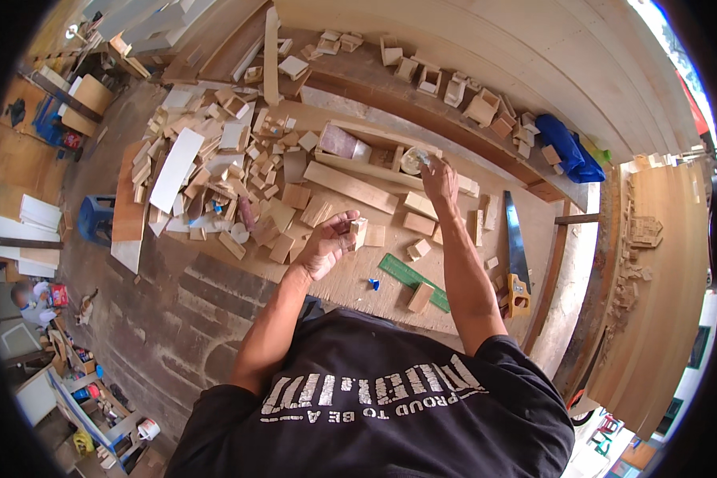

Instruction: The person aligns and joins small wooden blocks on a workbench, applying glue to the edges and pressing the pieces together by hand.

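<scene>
My left hand (pixel 325 248) is closed around a small wooden block (pixel 359 233), held over the near part of the workbench (pixel 350 279). Farther right, my right hand (pixel 440 183) reaches to a round, pale container (pixel 411 162) at the end of a long wooden tray (pixel 350 163). Its fingers are pinched together by the rim, with something small and whitish-blue at their tips that I cannot make out. Between my arms lie a green ruler (pixel 406 279), a wooden block (pixel 421 298) resting on it and a small blue piece (pixel 374 284).
A handsaw (pixel 517 247) with a yellow handle lies to the right. Offcuts (pixel 207 159) are heaped on the bench's left side. Small wooden box-like pieces (pixel 430 80) line the back ledge beside a blue bag (pixel 570 147). A blue stool (pixel 97 219) stands left; a person (pixel 36 307) is farther off.
</scene>
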`<state>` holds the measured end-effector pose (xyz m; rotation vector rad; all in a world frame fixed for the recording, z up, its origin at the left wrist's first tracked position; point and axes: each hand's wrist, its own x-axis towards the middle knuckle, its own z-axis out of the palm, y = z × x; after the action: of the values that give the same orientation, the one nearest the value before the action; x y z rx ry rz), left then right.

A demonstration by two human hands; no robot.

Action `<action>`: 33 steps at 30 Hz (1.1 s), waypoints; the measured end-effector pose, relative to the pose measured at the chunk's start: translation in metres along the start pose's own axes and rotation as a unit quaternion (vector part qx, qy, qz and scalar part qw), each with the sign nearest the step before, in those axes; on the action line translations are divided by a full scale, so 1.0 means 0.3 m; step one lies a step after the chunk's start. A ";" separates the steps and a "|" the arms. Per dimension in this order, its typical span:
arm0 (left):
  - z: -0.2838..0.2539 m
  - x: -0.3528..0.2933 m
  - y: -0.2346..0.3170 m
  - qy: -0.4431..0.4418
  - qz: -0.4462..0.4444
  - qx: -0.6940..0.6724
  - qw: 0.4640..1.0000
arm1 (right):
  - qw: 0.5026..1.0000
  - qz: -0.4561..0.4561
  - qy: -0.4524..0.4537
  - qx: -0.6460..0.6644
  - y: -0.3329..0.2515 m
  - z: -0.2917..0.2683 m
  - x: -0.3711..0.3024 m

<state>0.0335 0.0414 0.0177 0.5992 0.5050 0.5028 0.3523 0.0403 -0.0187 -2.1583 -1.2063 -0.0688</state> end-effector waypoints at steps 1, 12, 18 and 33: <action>-0.003 -0.013 0.006 0.017 -0.022 -0.028 0.999 | 0.999 -0.030 0.010 -0.044 -0.017 0.006 -0.005; -0.170 -0.009 -0.100 0.174 0.031 0.327 0.928 | 0.937 -0.156 -0.310 0.035 -0.059 0.048 -0.501; -0.167 0.024 -0.158 0.155 0.054 0.448 0.879 | 0.935 -0.152 -0.319 -0.033 -0.031 0.081 -0.531; -0.103 0.009 -0.094 0.072 -0.147 0.118 0.979 | 0.938 0.054 -0.201 0.276 -0.252 -0.085 -0.540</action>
<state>0.0260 0.0349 -0.0231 0.7032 0.7844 0.2052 0.2072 -0.0670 -0.0157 -1.7680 -1.1427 0.7077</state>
